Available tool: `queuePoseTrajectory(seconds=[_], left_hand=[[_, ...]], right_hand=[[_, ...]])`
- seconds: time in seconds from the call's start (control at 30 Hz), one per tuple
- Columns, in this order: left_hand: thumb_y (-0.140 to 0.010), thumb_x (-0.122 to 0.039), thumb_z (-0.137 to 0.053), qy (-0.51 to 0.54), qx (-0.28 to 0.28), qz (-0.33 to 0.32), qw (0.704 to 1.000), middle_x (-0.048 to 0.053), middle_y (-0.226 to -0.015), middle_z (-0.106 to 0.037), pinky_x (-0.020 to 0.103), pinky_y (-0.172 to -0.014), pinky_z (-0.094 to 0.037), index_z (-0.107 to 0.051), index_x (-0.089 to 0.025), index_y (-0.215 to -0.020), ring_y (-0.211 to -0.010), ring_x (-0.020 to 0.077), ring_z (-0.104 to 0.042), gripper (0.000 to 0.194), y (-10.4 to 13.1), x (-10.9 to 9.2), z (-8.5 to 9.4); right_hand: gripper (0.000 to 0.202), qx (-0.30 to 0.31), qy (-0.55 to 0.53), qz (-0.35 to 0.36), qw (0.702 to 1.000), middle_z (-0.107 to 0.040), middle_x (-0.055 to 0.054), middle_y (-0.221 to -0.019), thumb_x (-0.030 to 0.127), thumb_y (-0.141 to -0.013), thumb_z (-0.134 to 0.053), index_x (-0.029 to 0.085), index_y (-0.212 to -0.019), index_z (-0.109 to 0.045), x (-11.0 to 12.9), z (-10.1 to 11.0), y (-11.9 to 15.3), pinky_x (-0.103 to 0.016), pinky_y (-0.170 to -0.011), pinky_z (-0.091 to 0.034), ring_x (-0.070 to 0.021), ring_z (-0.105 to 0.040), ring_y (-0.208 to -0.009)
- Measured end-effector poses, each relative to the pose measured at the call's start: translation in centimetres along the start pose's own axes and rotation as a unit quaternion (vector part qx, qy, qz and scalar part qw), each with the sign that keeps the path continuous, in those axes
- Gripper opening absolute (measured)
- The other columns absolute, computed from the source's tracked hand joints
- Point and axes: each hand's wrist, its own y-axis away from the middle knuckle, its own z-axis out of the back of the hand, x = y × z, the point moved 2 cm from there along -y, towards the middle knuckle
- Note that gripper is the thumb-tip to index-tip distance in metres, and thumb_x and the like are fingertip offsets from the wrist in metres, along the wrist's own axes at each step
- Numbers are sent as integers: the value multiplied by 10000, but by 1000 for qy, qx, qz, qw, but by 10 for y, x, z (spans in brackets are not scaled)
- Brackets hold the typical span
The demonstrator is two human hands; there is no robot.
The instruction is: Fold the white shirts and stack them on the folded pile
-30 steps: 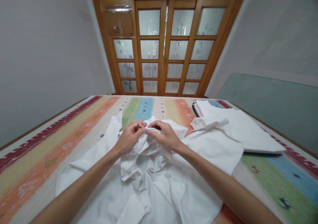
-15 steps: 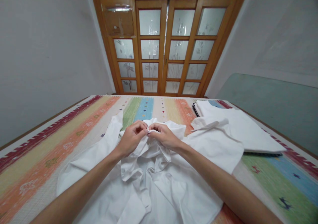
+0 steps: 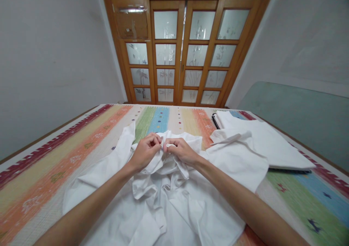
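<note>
- The broad tablecloth with stripes of orange, yellow, green, blue and dark red [image 3: 92, 140] lies spread under everything, with no change in its place beyond a slight shift of the view.
- The crumpled white fabric garment [image 3: 180, 217] lies across the near middle of it, in front of the person; its left and right parts keep the shape they had a moment ago, so only the gathered far middle is being worked.
- The stack of folded white cloth [image 3: 278, 144], with a dark edge showing, stays on the right, beside the garment's far right part, untouched by either hand.
- The left hand [image 3: 147, 149] is closed in a pinch at the garment's far middle, fingers curled in and the tips on the cloth.
- The right hand [image 3: 181, 151] faces it from the right, thumb and forefinger bent in a narrow loop with white cloth between them.
- The small gathered white fold [image 3: 165, 135] sits between the hands. The fingertips, meeting a second ago, now look slightly apart around it, which suggests a small change of grip rather than a release. Whether a button or seam is under them, I cannot tell.
</note>
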Motion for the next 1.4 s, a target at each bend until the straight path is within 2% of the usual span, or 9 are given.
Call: queuePoseTrajectory(seconds=[0.1, 0.2, 0.4, 0.57, 0.7, 0.77, 0.9, 1.2, 1.4], left_hand=[[-654, -274, -563, -9, -1, 36, 999, 17, -699, -564, 249, -682, -423, -485, -179, -495, -692, 134, -536, 200, -7, 18, 3], [-648, -325, -542, 1, -70, 77, 995, 6, -682, -575, 243, -654, -422, -521, -180, -547, -676, 135, -528, 178, -15, 23, 20], [-665, -367, -577, -3, -316, 138, 939, -34, -649, -546, 216, -569, -397, -572, -165, -699, -609, 113, -478, 205, -14, 0, 96], [-705, -504, -616, -163, -158, 155, 962, 45, -951, -678, 298, -812, -493, -641, -182, -903, -916, 219, -617, 379, 25, 14, 147], [-694, -580, -624, -312, 12, 165, 935, 101, -1304, -574, 418, -940, -479, -522, -219, -1261, -1162, 307, -557, 680, 83, 43, 153], [-725, -589, -593, -373, 83, 158, 911, 142, -1380, -506, 440, -1017, -425, -428, -172, -1366, -1228, 320, -509, 782, 110, 54, 144], [-794, -578, -504, -463, 53, 150, 872, 167, -1420, -457, 471, -1053, -386, -379, -125, -1410, -1281, 334, -457, 775, 146, 64, 131], [-743, -520, -613, -471, 95, 33, 877, 78, -1507, -338, 466, -1039, -411, -49, -301, -1514, -1293, 346, -441, 980, 188, 65, 134], [-571, -578, -738, -400, 160, -12, 902, 97, -1545, -214, 477, -1012, -435, 86, -301, -1499, -1325, 387, -378, 1271, 176, 36, 104]], right_hand=[[95, 19, 45, 34, 998, -599, 0, -743, 198, -705, -547, 173, -697, -638, 10, -7, 1, -257, -736, -412, -138, -541, -743], [95, -55, 84, 61, 993, -616, 1, -751, 208, -697, -564, 176, -753, -634, 19, 4, -2, -254, -704, -417, -137, -547, -726], [162, -292, 231, 52, 927, -630, -27, -746, 328, -717, -627, 167, -736, -626, 31, 86, 18, -266, -637, -426, -159, -562, -707], [305, -276, 508, -21, 816, -661, -105, -985, 437, -802, -543, 191, -919, -680, 29, 142, 84, -384, -786, -459, -247, -587, -893], [404, -252, 660, -74, 704, -608, -160, -1109, 468, -774, -564, 191, -1049, -667, 10, 162, 145, -512, -875, -421, -348, -539, -1035], [390, -209, 670, -69, 709, -604, -156, -1121, 436, -783, -557, 197, -1076, -656, -1, 160, 163, -493, -898, -425, -334, -544, -1038], [422, -163, 620, -89, 763, -655, -124, -1019, 400, -837, -492, 201, -1192, -603, -14, 144, 168, -447, -885, -460, -291, -594, -967], [742, -34, 562, -119, 818, -381, -197, -1443, 620, -797, -563, 165, -1376, -470, -34, 65, 144, -500, -1077, -317, -344, -353, -1325], [737, 32, 494, -19, 868, -372, -153, -1455, 541, -773, -634, 206, -1399, -437, -46, 23, 93, -473, -1077, -328, -326, -356, -1318]])
